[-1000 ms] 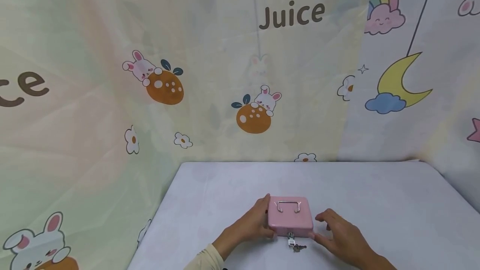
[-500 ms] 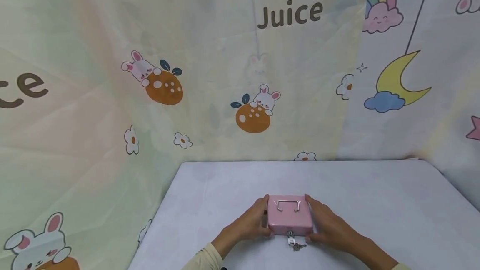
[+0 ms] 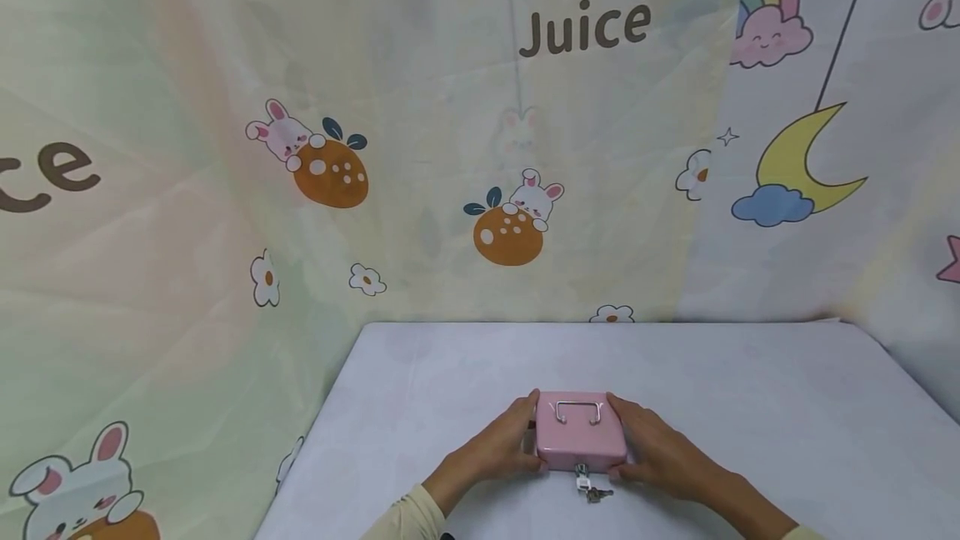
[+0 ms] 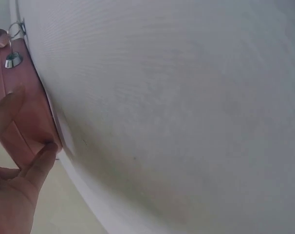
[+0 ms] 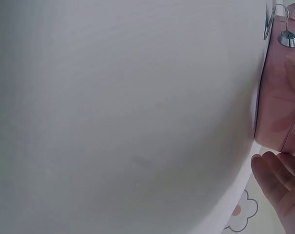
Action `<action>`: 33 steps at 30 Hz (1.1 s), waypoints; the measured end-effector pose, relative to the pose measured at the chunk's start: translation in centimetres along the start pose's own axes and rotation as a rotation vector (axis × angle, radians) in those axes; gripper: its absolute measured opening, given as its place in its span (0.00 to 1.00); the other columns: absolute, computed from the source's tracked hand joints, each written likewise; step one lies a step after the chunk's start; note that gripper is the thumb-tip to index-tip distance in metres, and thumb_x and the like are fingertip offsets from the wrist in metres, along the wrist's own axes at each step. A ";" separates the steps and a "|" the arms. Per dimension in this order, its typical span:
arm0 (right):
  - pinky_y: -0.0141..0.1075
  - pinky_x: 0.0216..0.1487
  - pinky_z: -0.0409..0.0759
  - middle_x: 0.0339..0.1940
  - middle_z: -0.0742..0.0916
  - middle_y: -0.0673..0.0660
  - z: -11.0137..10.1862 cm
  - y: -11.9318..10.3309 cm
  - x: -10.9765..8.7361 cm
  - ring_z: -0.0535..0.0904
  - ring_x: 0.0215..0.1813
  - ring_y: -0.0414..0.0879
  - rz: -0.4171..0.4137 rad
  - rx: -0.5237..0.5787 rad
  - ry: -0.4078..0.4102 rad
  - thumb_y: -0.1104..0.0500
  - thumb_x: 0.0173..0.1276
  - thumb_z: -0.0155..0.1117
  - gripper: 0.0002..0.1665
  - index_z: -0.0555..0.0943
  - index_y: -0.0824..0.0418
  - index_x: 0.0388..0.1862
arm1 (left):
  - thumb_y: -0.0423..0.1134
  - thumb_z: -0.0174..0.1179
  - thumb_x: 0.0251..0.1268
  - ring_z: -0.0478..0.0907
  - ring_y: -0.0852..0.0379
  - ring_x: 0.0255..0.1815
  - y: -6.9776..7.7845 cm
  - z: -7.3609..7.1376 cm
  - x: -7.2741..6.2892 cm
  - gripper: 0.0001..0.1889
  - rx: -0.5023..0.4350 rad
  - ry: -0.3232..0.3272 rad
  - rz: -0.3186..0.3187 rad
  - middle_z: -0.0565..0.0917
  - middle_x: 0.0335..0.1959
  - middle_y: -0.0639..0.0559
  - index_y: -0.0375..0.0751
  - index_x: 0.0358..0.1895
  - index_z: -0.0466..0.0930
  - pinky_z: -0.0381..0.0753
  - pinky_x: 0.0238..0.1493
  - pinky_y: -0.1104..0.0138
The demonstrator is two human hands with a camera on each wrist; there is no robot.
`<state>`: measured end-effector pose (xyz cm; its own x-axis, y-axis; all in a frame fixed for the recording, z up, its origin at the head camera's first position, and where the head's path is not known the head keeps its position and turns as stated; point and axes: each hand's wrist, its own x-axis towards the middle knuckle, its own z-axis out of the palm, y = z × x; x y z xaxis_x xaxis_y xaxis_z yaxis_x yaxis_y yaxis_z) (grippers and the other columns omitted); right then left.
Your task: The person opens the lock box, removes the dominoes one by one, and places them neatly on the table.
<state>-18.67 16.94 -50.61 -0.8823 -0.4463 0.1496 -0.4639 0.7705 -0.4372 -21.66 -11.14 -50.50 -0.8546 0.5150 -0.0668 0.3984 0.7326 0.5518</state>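
Note:
A pink cash box [image 3: 580, 437] with a folded wire handle [image 3: 577, 404] on its lid sits on the table. From its front lock [image 4: 13, 60] hang a white tag [image 3: 583, 482] and small keys [image 3: 596, 495]. My left hand [image 3: 506, 442] grips the box's left side, thumb at the front corner and fingers reaching toward the back. On the opposite side, my right hand [image 3: 662, 450] holds the box the same way. In both wrist views the thumbs lie against the front face beside the lock. The lid is down, hiding the inside.
The white table [image 3: 442, 373] reaches back to a printed cloth backdrop [image 3: 420, 215] with rabbits, oranges and a moon. More of this cloth hangs at the left and right sides.
My right hand has come in from the right, off the box a second ago, and now holds its right side. My left hand and the box stay about where they were.

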 end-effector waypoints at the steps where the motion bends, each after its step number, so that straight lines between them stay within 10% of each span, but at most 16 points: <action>1: 0.57 0.67 0.73 0.74 0.73 0.62 0.0 0.0 0.0 0.70 0.72 0.60 0.006 0.002 -0.005 0.39 0.53 0.78 0.63 0.59 0.66 0.78 | 0.43 0.79 0.48 0.74 0.61 0.68 0.0 0.0 0.0 0.60 0.001 0.000 0.001 0.65 0.76 0.50 0.41 0.81 0.46 0.69 0.72 0.64; 21: 0.52 0.61 0.80 0.71 0.77 0.58 0.3 0.4 -0.7 0.75 0.68 0.53 -0.102 -0.085 0.109 0.36 0.58 0.73 0.57 0.62 0.65 0.76 | 0.47 0.75 0.55 0.71 0.62 0.70 -0.3 -0.1 -0.3 0.56 0.038 0.000 0.048 0.65 0.76 0.53 0.43 0.81 0.47 0.70 0.72 0.64; 33: 0.53 0.63 0.78 0.75 0.73 0.60 -0.1 -0.1 -0.7 0.73 0.70 0.56 -0.026 -0.087 0.010 0.38 0.64 0.69 0.54 0.59 0.64 0.78 | 0.48 0.72 0.60 0.65 0.59 0.76 0.0 -0.7 -0.4 0.49 0.096 0.014 0.094 0.63 0.78 0.52 0.44 0.80 0.52 0.66 0.74 0.63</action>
<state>-18.05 17.25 -50.59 -0.8702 -0.4626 0.1694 -0.4918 0.7953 -0.3545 -21.55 -11.62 -49.90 -0.8164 0.5775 -0.0070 0.5061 0.7211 0.4732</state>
